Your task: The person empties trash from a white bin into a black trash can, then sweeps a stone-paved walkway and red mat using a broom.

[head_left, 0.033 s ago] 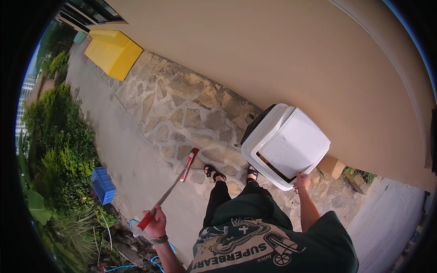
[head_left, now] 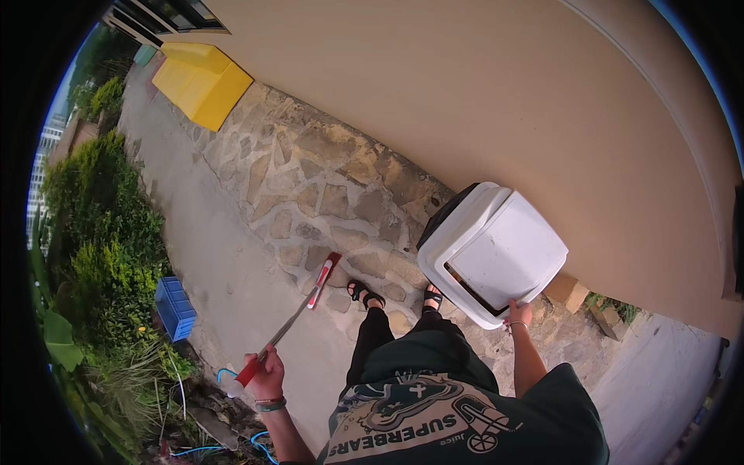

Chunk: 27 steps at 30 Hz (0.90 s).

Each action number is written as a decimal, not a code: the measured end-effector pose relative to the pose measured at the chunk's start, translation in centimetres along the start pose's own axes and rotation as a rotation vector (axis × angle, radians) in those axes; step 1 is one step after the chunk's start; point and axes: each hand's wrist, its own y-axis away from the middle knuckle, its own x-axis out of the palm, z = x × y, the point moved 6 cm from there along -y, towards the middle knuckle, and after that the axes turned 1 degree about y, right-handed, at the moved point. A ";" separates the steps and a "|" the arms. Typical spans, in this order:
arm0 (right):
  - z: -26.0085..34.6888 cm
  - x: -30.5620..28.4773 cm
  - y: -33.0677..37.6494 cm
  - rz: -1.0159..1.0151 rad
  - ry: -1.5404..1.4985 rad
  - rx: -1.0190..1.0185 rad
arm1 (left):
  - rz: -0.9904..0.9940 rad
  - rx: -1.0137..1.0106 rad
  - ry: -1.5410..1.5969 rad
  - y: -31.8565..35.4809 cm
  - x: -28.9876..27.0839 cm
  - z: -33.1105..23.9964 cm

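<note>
My left hand is closed around the upper end of a broom with a grey stick and a red-and-white grip. Its red bristles touch the stone paving just left of my feet. With my right hand I grip the near edge of the white lid of a trash bin, fingertips on top of the rim. The lid sits on the bin's black body, which is mostly hidden beneath it. A narrow dark gap runs along the lid's flap, and something orange-brown shows inside.
A beige wall rises behind the bin. A yellow box-like bin stands along it, farther off. To the left, a blue crate borders green shrubs, and a light-blue hose lies near my left arm. Stone blocks sit right of the bin.
The view has shifted slightly, so the bin appears a little farther right and lower. Both hands keep their holds, and the broom head stays at the same place on the paving.
</note>
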 end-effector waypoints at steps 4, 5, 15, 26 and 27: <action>0.2 1.9 4.8 -0.135 0.181 -0.106 | -0.069 0.040 -0.012 -0.9 1.1 -7.6; 0.5 1.8 5.1 -0.232 0.195 -0.033 | -0.040 0.022 0.005 -1.4 1.7 -8.9; 17.6 27.3 18.3 0.486 0.305 0.032 | 0.018 0.064 0.048 -9.8 9.9 -23.7; 66.7 58.0 62.9 1.445 0.147 -0.334 | 0.033 0.065 -0.205 -23.4 28.0 -39.2; 68.8 60.7 66.3 1.554 0.195 -0.275 | 0.038 0.079 -0.240 -25.4 30.8 -40.6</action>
